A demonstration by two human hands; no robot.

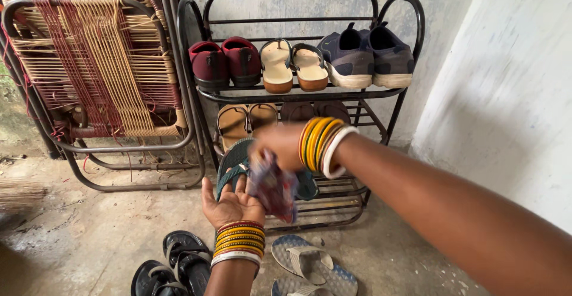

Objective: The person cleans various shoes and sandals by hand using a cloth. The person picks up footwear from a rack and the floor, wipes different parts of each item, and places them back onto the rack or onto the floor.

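Note:
My left hand [229,203] holds up a teal flip-flop [233,164] by its sole, in front of the lower shelves of a black metal shoe rack [310,95]. My right hand [277,147] is shut on a patterned cloth [273,189] and presses it against the flip-flop. Both wrists wear stacks of yellow, green and white bangles. The rack's top shelf carries maroon shoes [225,64], tan sandals [293,65] and navy sneakers [366,56]. Brown sandals [245,120] sit on the middle shelf.
Black sandals [173,265] lie on the concrete floor at lower left, and grey-blue flip-flops [313,266] lie below the rack. A folded woven cot [98,64] leans against the wall on the left. A white wall [506,93] closes in the right side.

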